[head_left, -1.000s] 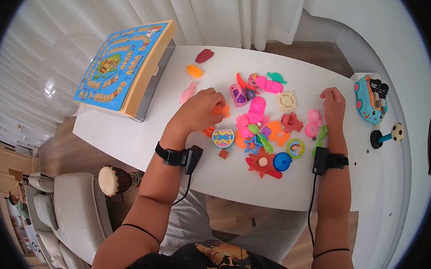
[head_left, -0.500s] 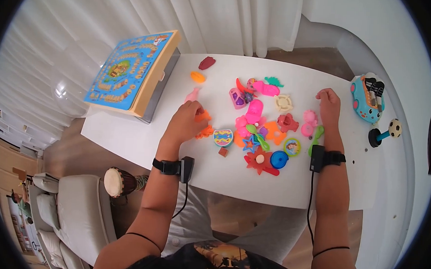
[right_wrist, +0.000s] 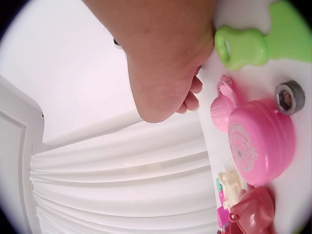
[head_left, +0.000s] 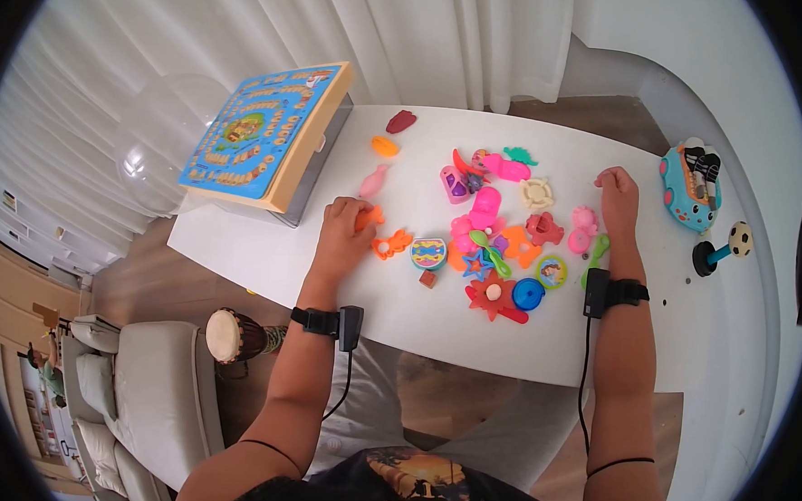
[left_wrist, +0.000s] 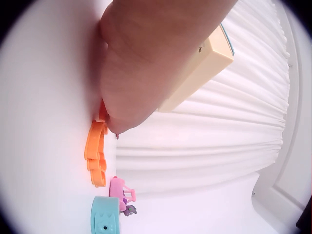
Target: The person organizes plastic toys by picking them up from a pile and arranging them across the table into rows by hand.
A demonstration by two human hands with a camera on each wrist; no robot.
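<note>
Low over the left side of the white table, my left hand holds an orange toy cutter whose outer end pokes out past the fingers. In the left wrist view the hand covers most of that cutter. Right beside it lies a second orange cutter, outlined with rounded lobes. My right hand rests at the table's right side, fingers loosely curled and holding nothing. Nearest to it are a pink round toy and a green-handled toy tool.
A pink fish-like toy, an orange oval and a dark red piece lie beyond the left hand. Mixed plastic toys, including a red flower shape, fill the middle. A board-game box stands at the left edge.
My left hand has moved left, away from the toy pile, carrying the orange cutter to beside the other one. The right hand stays in place.
</note>
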